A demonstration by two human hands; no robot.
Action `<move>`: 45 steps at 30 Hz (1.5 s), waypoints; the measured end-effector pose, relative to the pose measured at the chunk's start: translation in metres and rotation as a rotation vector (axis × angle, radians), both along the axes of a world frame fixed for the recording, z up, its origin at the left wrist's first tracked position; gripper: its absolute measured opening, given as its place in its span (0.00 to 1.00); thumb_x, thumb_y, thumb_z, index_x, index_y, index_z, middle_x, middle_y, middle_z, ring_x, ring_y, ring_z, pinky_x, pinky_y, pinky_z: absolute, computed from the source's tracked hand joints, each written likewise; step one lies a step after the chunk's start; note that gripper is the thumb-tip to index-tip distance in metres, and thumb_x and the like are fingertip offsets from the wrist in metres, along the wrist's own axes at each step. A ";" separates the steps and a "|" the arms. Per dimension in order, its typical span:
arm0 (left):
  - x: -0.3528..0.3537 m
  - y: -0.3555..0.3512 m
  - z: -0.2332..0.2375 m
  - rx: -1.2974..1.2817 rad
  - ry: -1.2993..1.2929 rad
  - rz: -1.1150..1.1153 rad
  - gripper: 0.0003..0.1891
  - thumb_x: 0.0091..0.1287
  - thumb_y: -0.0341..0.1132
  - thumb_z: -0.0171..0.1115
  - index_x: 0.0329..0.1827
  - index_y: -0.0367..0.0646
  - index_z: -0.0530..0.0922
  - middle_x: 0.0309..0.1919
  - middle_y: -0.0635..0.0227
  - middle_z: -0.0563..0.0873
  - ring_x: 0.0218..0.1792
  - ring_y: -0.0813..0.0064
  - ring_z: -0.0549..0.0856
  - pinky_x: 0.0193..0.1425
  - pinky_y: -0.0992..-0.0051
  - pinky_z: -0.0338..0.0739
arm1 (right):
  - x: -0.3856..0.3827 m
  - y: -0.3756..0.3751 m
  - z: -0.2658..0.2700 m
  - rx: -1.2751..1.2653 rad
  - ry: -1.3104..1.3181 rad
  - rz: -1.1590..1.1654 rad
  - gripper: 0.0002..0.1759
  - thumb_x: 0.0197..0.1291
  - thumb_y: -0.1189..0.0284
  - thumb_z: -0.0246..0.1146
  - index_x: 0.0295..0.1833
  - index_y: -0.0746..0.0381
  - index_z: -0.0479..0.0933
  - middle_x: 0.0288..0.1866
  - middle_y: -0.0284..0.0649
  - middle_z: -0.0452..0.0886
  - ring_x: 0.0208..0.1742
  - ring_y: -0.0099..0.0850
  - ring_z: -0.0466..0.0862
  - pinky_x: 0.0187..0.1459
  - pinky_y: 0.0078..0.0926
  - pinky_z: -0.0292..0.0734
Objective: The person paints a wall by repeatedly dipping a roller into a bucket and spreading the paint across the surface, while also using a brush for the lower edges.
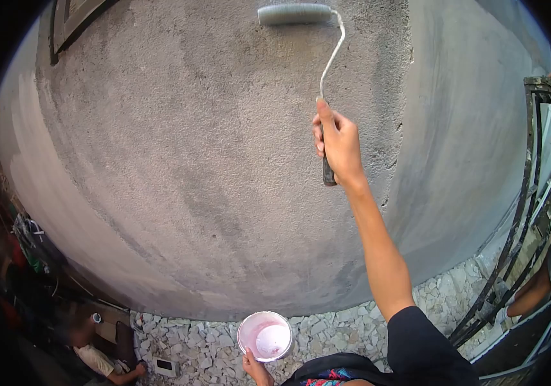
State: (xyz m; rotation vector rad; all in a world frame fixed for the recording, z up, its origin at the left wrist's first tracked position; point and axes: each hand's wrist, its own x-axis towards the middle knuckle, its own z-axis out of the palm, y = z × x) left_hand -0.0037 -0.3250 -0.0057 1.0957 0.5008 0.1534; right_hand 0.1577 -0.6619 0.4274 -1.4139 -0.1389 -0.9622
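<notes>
The fingers [318,134] of the right hand [341,143] wrap snugly around the dark handle [329,170] of a paint roller, with the thumb laid up along it towards the bent wire frame [333,56], a grip that probably helps steer the angle. The wire curves off to one side, so the pale sleeve [296,14] lies level and seems to rest against the upper part of the rough grey wall [211,148]; the arm is stretched well out, presumably for height. Low down, the left hand [258,371] holds a small pinkish-white bucket [244,336] by its near edge, thumb at the rim; its other fingers are mostly hidden. The bucket's mouth faces up, likely to keep what is inside from spilling, and it hangs close to the body, perhaps for easy reach. Beneath it, broken rubble [188,338] lines the wall's foot. Farther out, a person [98,360] sits low at the left, and a dark metal frame [521,212] leans at the right
</notes>
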 end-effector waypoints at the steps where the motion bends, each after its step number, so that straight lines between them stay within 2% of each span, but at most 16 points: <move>1: 0.006 0.008 -0.009 -0.002 -0.015 -0.012 0.14 0.73 0.44 0.55 0.34 0.43 0.71 0.30 0.71 0.81 0.30 0.83 0.78 0.32 0.81 0.71 | -0.005 0.002 -0.021 0.017 0.025 -0.012 0.26 0.67 0.48 0.57 0.30 0.61 0.71 0.18 0.27 0.67 0.15 0.13 0.65 0.16 0.13 0.60; 2: 0.011 0.019 -0.020 0.061 0.023 -0.039 0.15 0.73 0.43 0.54 0.45 0.38 0.73 0.40 0.64 0.81 0.40 0.75 0.79 0.43 0.75 0.73 | -0.007 0.005 -0.037 0.035 0.052 -0.025 0.26 0.67 0.48 0.57 0.29 0.61 0.71 0.17 0.26 0.66 0.15 0.12 0.65 0.16 0.13 0.60; 3: 0.015 0.030 -0.033 0.125 0.066 -0.066 0.20 0.72 0.43 0.54 0.56 0.33 0.75 0.49 0.57 0.81 0.49 0.68 0.80 0.54 0.69 0.75 | -0.006 0.008 -0.045 0.033 0.045 -0.037 0.26 0.67 0.48 0.57 0.29 0.61 0.71 0.17 0.26 0.66 0.15 0.12 0.65 0.16 0.13 0.60; 4: 0.025 0.043 -0.039 0.193 0.076 -0.127 0.22 0.73 0.43 0.54 0.58 0.32 0.73 0.50 0.55 0.81 0.50 0.66 0.80 0.55 0.68 0.76 | -0.005 0.012 -0.049 0.052 0.046 -0.036 0.26 0.67 0.48 0.57 0.29 0.61 0.71 0.17 0.26 0.66 0.15 0.12 0.65 0.15 0.13 0.60; 6: 0.039 0.058 -0.040 0.186 0.058 -0.129 0.22 0.73 0.43 0.54 0.58 0.32 0.73 0.50 0.55 0.81 0.50 0.65 0.81 0.55 0.67 0.77 | 0.003 0.017 -0.040 0.075 0.023 -0.064 0.26 0.67 0.48 0.57 0.30 0.61 0.71 0.18 0.27 0.67 0.15 0.13 0.65 0.16 0.13 0.60; 8: 0.043 0.072 -0.039 0.268 0.007 -0.114 0.22 0.73 0.44 0.53 0.57 0.31 0.74 0.50 0.55 0.81 0.49 0.64 0.81 0.53 0.66 0.78 | 0.010 0.022 -0.003 0.107 -0.046 -0.038 0.26 0.66 0.48 0.58 0.31 0.61 0.71 0.18 0.27 0.67 0.15 0.13 0.66 0.16 0.12 0.60; 11: 0.060 0.095 -0.053 0.233 -0.043 -0.106 0.21 0.73 0.42 0.54 0.57 0.32 0.74 0.49 0.55 0.81 0.49 0.64 0.81 0.52 0.67 0.77 | 0.015 0.019 0.047 0.115 -0.103 -0.038 0.26 0.65 0.47 0.59 0.31 0.61 0.71 0.19 0.27 0.67 0.16 0.13 0.66 0.16 0.12 0.61; 13: 0.064 0.097 -0.037 0.234 -0.032 -0.103 0.20 0.73 0.42 0.54 0.57 0.32 0.73 0.49 0.55 0.81 0.49 0.64 0.80 0.52 0.67 0.77 | 0.016 0.017 0.064 0.078 -0.134 -0.064 0.27 0.64 0.46 0.60 0.32 0.62 0.71 0.19 0.27 0.67 0.16 0.13 0.66 0.16 0.12 0.61; 20: 0.077 0.118 -0.043 0.244 0.004 -0.201 0.21 0.74 0.42 0.53 0.59 0.33 0.72 0.52 0.51 0.79 0.52 0.62 0.80 0.55 0.65 0.76 | 0.005 0.025 -0.019 0.095 0.007 -0.133 0.27 0.66 0.46 0.57 0.30 0.61 0.70 0.18 0.27 0.67 0.16 0.13 0.65 0.16 0.13 0.59; 23: 0.089 0.115 -0.041 0.214 0.008 -0.233 0.21 0.73 0.42 0.53 0.59 0.33 0.72 0.52 0.51 0.79 0.52 0.61 0.80 0.56 0.65 0.76 | 0.001 0.018 -0.039 0.087 0.041 -0.184 0.28 0.65 0.46 0.58 0.27 0.61 0.71 0.16 0.27 0.66 0.15 0.13 0.65 0.15 0.13 0.60; 28: 0.096 0.116 -0.028 0.206 0.038 -0.274 0.22 0.73 0.43 0.53 0.60 0.33 0.71 0.52 0.50 0.79 0.52 0.60 0.80 0.57 0.64 0.77 | 0.009 0.012 0.036 0.047 -0.042 -0.156 0.29 0.65 0.44 0.57 0.29 0.61 0.70 0.18 0.27 0.67 0.15 0.13 0.65 0.16 0.13 0.61; 31: 0.093 0.126 -0.019 0.223 0.069 -0.281 0.22 0.73 0.43 0.53 0.60 0.33 0.71 0.52 0.49 0.79 0.52 0.60 0.80 0.57 0.64 0.77 | 0.023 0.021 0.058 0.059 -0.079 -0.109 0.29 0.65 0.43 0.56 0.31 0.60 0.69 0.19 0.27 0.67 0.16 0.13 0.65 0.16 0.13 0.61; 33: 0.092 0.127 -0.018 0.241 0.060 -0.289 0.23 0.73 0.44 0.53 0.60 0.32 0.70 0.53 0.48 0.78 0.53 0.57 0.80 0.59 0.62 0.77 | 0.024 0.023 0.052 0.049 -0.103 -0.085 0.29 0.64 0.42 0.55 0.32 0.59 0.68 0.19 0.26 0.65 0.16 0.13 0.64 0.17 0.14 0.61; 39: 0.093 0.126 -0.022 0.222 0.061 -0.288 0.24 0.74 0.45 0.52 0.60 0.31 0.71 0.53 0.47 0.79 0.52 0.58 0.81 0.57 0.62 0.78 | 0.003 0.016 -0.021 0.006 0.059 -0.141 0.30 0.64 0.41 0.54 0.30 0.59 0.67 0.16 0.26 0.64 0.14 0.13 0.63 0.16 0.13 0.59; 41: 0.096 0.122 -0.021 0.235 0.071 -0.291 0.24 0.73 0.45 0.53 0.60 0.31 0.71 0.53 0.47 0.79 0.52 0.58 0.81 0.57 0.62 0.78 | -0.010 0.006 -0.019 -0.001 0.081 -0.189 0.30 0.64 0.41 0.54 0.29 0.59 0.68 0.16 0.25 0.64 0.14 0.13 0.62 0.16 0.14 0.58; 45: 0.103 0.112 -0.015 0.272 0.097 -0.320 0.24 0.73 0.45 0.53 0.60 0.30 0.71 0.53 0.48 0.80 0.52 0.59 0.81 0.57 0.63 0.78 | -0.021 -0.017 0.025 -0.100 0.081 -0.253 0.30 0.64 0.41 0.55 0.29 0.59 0.70 0.16 0.25 0.64 0.14 0.12 0.63 0.16 0.12 0.57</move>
